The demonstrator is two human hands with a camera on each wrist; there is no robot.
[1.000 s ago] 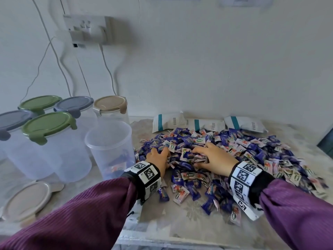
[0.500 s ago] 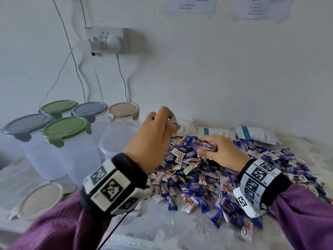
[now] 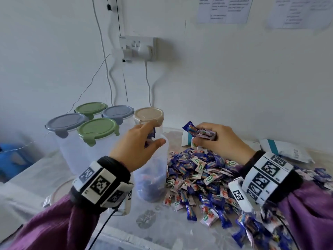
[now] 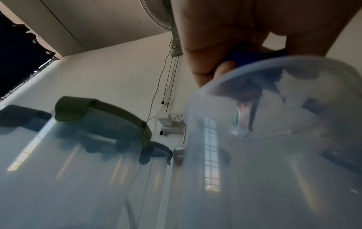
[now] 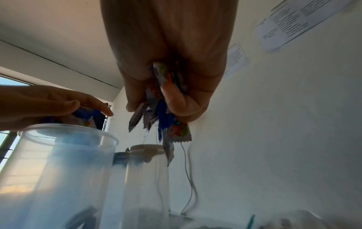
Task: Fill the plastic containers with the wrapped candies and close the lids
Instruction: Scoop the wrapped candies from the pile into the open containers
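A big pile of blue and white wrapped candies (image 3: 198,177) covers the table to the right. The open clear container (image 3: 153,177) stands at the pile's left edge, with some candies in its bottom. My left hand (image 3: 155,134) hovers right over its mouth (image 4: 274,74), fingers curled round a few blue candies (image 4: 246,55). My right hand (image 3: 201,136) is raised above the pile, just right of the container, and grips a bunch of candies (image 5: 166,120) that hang from its fingers.
Several closed containers with green (image 3: 98,129), grey (image 3: 65,122) and beige (image 3: 148,115) lids stand behind and left of the open one. A loose lid (image 3: 59,192) lies under my left forearm. White packets (image 3: 282,150) lie by the wall. Cables hang from a wall socket (image 3: 137,47).
Both hands left the pile with candies. The left one rose and swung left to above the open container. The right one lifted its handful and follows toward the container.
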